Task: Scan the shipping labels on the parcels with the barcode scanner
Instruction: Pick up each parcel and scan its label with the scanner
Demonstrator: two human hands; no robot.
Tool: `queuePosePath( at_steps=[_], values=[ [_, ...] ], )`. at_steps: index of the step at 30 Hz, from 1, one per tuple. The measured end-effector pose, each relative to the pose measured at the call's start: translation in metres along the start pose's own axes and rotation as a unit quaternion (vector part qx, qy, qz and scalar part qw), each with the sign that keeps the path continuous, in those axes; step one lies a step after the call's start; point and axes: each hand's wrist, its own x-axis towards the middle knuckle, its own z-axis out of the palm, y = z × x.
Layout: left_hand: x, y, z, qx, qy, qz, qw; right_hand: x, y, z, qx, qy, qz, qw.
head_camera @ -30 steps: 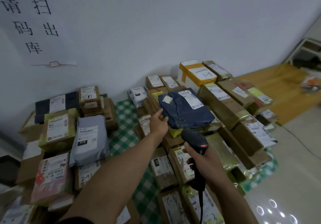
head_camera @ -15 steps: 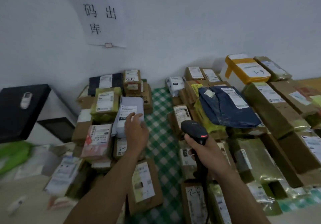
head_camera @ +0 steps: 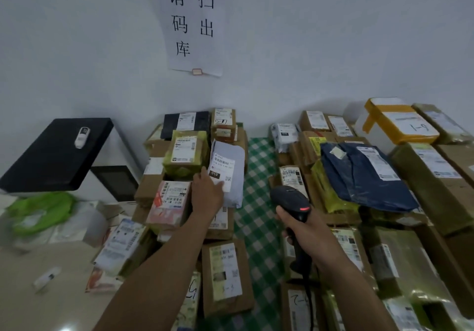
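The right-hand grip (head_camera: pixel 305 230) is holding the barcode scanner (head_camera: pixel 289 197) with fingers wrapped round its handle, lower centre-right of the frame, head pointing up-frame. The left-hand grip (head_camera: pixel 207 194), fingers extended and clasping nothing, is resting on the lower left corner of the shipping label (head_camera: pixel 221 169) on the grey mailer bag (head_camera: pixel 237 176). The bag is lying at centre frame, long axis roughly up-frame, up and left of the scanner head across a green checked cloth (head_camera: pixel 256 176), so the scanner probably needs turning leftward.
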Motion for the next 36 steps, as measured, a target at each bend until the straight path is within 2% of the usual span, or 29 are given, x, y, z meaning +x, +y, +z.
queuePosePath(
  at_steps=[4, 9, 14, 17, 21, 26, 32, 36],
  values=[
    [-0.013, -0.006, -0.002, -0.095, 0.052, 0.010, 0.994, -0.002, 0.001, -0.004, 0.001, 0.005, -0.007, 1.000],
    [-0.057, 0.007, -0.027, -0.220, 0.010, 0.022, 0.975, -0.005, 0.004, -0.007, 0.019, 0.017, -0.009, 1.000],
    [-0.123, 0.043, -0.049, -0.393, -0.035, 0.014, 0.919, -0.011, 0.008, -0.007, -0.012, 0.080, -0.029, 0.996],
    [-0.149, 0.053, -0.047, -0.471, -0.083, -0.006, 0.878, -0.019, 0.009, -0.010, 0.062, 0.055, -0.034, 0.996],
    [-0.158, 0.052, -0.039, -0.485, -0.147, -0.023, 0.862, -0.026, 0.019, -0.026, 0.058, 0.098, -0.048, 0.992],
    [-0.155, 0.049, -0.038, -0.422, -0.238, -0.008, 0.875, -0.035, 0.024, -0.036, 0.115, 0.148, -0.034, 0.982],
    [-0.161, 0.057, -0.042, -0.401, -0.226, -0.003, 0.888, -0.046, 0.019, -0.043, 0.123, 0.172, -0.027, 0.977],
    [-0.154, 0.055, -0.037, -0.386, -0.199, -0.015, 0.901, -0.053, 0.010, -0.043, 0.040, 0.171, -0.047, 0.983]
  ],
)
